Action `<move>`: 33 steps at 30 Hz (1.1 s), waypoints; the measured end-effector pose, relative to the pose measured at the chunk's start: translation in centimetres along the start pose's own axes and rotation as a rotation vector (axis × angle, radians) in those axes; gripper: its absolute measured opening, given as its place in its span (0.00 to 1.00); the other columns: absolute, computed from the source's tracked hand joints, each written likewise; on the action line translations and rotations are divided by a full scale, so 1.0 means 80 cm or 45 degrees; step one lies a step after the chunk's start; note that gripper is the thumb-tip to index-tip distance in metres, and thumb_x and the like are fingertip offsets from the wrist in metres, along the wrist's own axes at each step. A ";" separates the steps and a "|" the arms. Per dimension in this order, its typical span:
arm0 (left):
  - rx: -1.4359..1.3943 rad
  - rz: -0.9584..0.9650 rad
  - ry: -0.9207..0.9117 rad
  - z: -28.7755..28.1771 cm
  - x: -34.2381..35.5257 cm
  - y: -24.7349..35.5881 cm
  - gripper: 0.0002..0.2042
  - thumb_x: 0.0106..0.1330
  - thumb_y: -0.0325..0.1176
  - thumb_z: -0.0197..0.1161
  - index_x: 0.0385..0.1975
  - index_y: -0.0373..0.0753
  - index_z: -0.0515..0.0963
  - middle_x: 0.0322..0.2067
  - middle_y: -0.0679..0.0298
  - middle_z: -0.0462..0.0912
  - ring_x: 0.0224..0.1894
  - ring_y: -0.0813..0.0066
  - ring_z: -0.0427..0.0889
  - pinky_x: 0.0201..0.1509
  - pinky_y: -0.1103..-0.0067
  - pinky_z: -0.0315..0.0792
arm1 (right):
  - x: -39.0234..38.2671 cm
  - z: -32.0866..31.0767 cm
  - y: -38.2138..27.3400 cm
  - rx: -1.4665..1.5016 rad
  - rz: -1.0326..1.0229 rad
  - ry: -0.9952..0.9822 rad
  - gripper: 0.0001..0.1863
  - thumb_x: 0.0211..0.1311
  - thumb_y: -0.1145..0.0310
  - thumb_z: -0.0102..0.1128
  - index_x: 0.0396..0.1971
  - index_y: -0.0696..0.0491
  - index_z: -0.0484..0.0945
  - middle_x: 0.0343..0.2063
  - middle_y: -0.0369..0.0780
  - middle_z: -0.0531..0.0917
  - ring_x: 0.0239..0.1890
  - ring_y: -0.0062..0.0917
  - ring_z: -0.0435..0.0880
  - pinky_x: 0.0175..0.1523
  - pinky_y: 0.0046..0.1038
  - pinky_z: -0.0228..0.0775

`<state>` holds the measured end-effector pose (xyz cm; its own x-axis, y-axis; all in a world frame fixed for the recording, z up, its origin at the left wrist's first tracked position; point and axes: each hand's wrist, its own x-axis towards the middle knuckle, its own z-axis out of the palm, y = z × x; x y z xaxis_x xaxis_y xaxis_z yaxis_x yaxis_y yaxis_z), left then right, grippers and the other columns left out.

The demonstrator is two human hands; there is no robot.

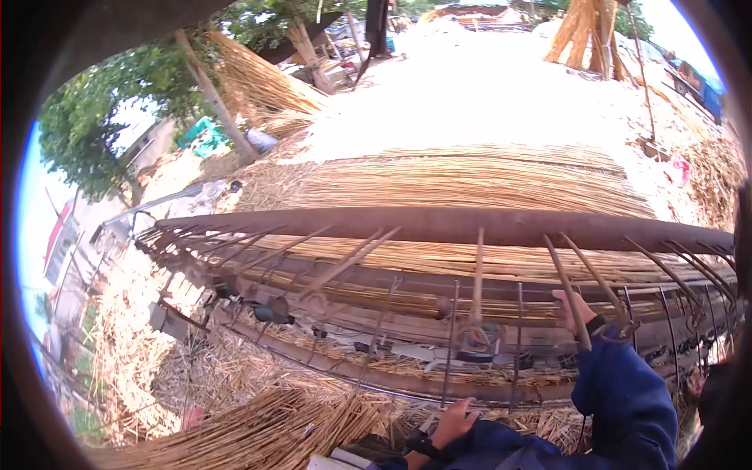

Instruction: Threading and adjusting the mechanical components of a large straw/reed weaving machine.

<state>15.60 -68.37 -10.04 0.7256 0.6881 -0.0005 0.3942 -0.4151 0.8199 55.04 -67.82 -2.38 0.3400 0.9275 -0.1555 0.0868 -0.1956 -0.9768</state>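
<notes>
A wide frame with a thick rusty bar (439,227) and several hanging metal rods stands before me. Beyond and beneath the bar lies a mat of straw-coloured reeds (470,182). My right hand (574,309), below a blue sleeve, reaches between the rods to the reeds and the beam under the bar. A rod partly covers that hand, and what its fingers hold, if anything, is hidden. My left hand (454,423), with a black band at the wrist, is near the frame's lower rail (423,392). Its fingers look loosely apart, with nothing visible in them.
A bundle of loose reeds (258,431) lies at the lower left, close to my left arm. Straw litter (157,368) covers the ground on the left. Reed stacks (254,74) lean by trees at the back left, and another upright bundle (583,39) stands back right.
</notes>
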 end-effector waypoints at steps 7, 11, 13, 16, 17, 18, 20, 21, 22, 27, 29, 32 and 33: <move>-0.407 -0.030 0.148 -0.016 -0.052 0.081 0.13 0.58 0.39 0.58 0.38 0.38 0.75 0.25 0.55 0.78 0.30 0.60 0.77 0.35 0.69 0.71 | 0.065 -0.015 0.105 -0.135 -0.164 0.305 0.10 0.49 0.63 0.60 0.24 0.55 0.76 0.19 0.34 0.70 0.27 0.17 0.71 0.32 0.25 0.64; -0.156 0.019 0.150 -0.016 -0.060 0.045 0.13 0.62 0.39 0.52 0.41 0.37 0.74 0.26 0.53 0.78 0.31 0.57 0.77 0.34 0.67 0.71 | 0.073 -0.061 0.156 -0.360 -0.104 -0.121 0.09 0.44 0.67 0.62 0.24 0.56 0.76 0.15 0.38 0.72 0.20 0.32 0.76 0.25 0.32 0.69; -0.287 0.052 0.108 -0.044 -0.066 0.069 0.14 0.63 0.39 0.50 0.43 0.38 0.73 0.27 0.53 0.78 0.30 0.58 0.78 0.32 0.65 0.71 | 0.062 -0.084 0.182 -1.296 0.190 0.017 0.06 0.49 0.68 0.55 0.22 0.55 0.77 0.22 0.42 0.76 0.28 0.32 0.79 0.35 0.30 0.71; -0.325 -0.173 -0.017 -0.070 -0.072 0.068 0.22 0.61 0.44 0.54 0.51 0.38 0.67 0.38 0.50 0.77 0.40 0.55 0.77 0.41 0.64 0.70 | -0.042 -0.003 -0.056 -1.256 -0.994 -0.650 0.05 0.44 0.70 0.57 0.20 0.56 0.76 0.19 0.43 0.75 0.25 0.32 0.77 0.31 0.31 0.69; -0.204 -0.163 0.107 -0.070 -0.061 0.071 0.18 0.60 0.39 0.56 0.47 0.37 0.70 0.39 0.52 0.77 0.41 0.57 0.77 0.43 0.69 0.71 | -0.066 -0.002 -0.078 -1.264 -0.943 -0.654 0.05 0.44 0.70 0.57 0.20 0.56 0.76 0.19 0.43 0.75 0.25 0.32 0.77 0.31 0.31 0.69; -0.102 -0.184 0.266 -0.072 -0.068 0.078 0.15 0.58 0.34 0.59 0.43 0.36 0.72 0.41 0.53 0.77 0.43 0.59 0.78 0.44 0.73 0.72 | -0.084 0.012 -0.100 -1.111 -0.565 -0.621 0.05 0.43 0.71 0.58 0.19 0.56 0.74 0.18 0.42 0.74 0.24 0.30 0.76 0.30 0.30 0.67; -0.171 0.006 0.299 -0.077 -0.051 0.102 0.14 0.60 0.36 0.57 0.44 0.39 0.73 0.40 0.53 0.78 0.45 0.57 0.76 0.47 0.71 0.70 | -0.128 0.008 -0.116 -0.912 -0.113 -0.517 0.06 0.42 0.71 0.58 0.18 0.57 0.73 0.17 0.41 0.74 0.23 0.29 0.75 0.29 0.30 0.66; -0.223 0.112 0.311 -0.086 -0.044 0.123 0.13 0.62 0.37 0.55 0.42 0.38 0.74 0.39 0.53 0.78 0.42 0.57 0.77 0.46 0.71 0.71 | -0.145 0.013 -0.133 -0.772 -0.104 -0.439 0.08 0.44 0.70 0.59 0.18 0.57 0.71 0.17 0.36 0.71 0.22 0.22 0.70 0.28 0.27 0.63; -0.235 0.114 0.294 -0.088 -0.044 0.128 0.13 0.62 0.37 0.55 0.42 0.38 0.74 0.39 0.53 0.78 0.42 0.57 0.77 0.46 0.71 0.71 | -0.148 0.021 -0.142 -0.643 -0.111 -0.345 0.10 0.46 0.68 0.60 0.19 0.57 0.70 0.16 0.32 0.69 0.21 0.15 0.66 0.27 0.25 0.60; -0.436 0.170 -0.063 -0.092 -0.013 0.160 0.14 0.63 0.37 0.54 0.43 0.35 0.72 0.39 0.56 0.77 0.44 0.63 0.77 0.48 0.74 0.68 | -0.183 0.030 -0.082 0.628 0.147 -0.327 0.12 0.52 0.65 0.57 0.30 0.58 0.72 0.27 0.37 0.78 0.34 0.25 0.77 0.43 0.29 0.68; -0.515 0.187 -0.219 -0.092 -0.004 0.191 0.14 0.63 0.37 0.53 0.44 0.35 0.71 0.41 0.55 0.76 0.46 0.64 0.75 0.49 0.74 0.67 | -0.197 0.009 -0.030 1.099 0.265 -0.122 0.13 0.52 0.62 0.58 0.30 0.56 0.72 0.27 0.40 0.79 0.34 0.28 0.78 0.44 0.29 0.70; -0.653 0.344 -0.200 -0.086 0.021 0.230 0.15 0.63 0.37 0.54 0.45 0.35 0.70 0.41 0.54 0.76 0.44 0.64 0.75 0.50 0.74 0.67 | -0.219 -0.007 -0.010 1.685 0.032 -0.607 0.19 0.65 0.60 0.44 0.51 0.57 0.68 0.42 0.42 0.75 0.45 0.32 0.73 0.51 0.32 0.65; -0.632 0.338 -0.184 -0.075 0.020 0.246 0.15 0.63 0.37 0.54 0.45 0.35 0.70 0.41 0.54 0.76 0.44 0.64 0.75 0.50 0.74 0.67 | -0.231 0.007 -0.030 1.417 0.022 -0.260 0.18 0.64 0.61 0.46 0.48 0.56 0.69 0.36 0.38 0.77 0.37 0.28 0.75 0.42 0.25 0.69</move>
<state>21.12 -71.90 9.51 0.8467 0.4960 0.1925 -0.0983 -0.2098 0.9728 48.04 -84.32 2.74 0.1648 0.9820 -0.0920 -0.8328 0.0886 -0.5464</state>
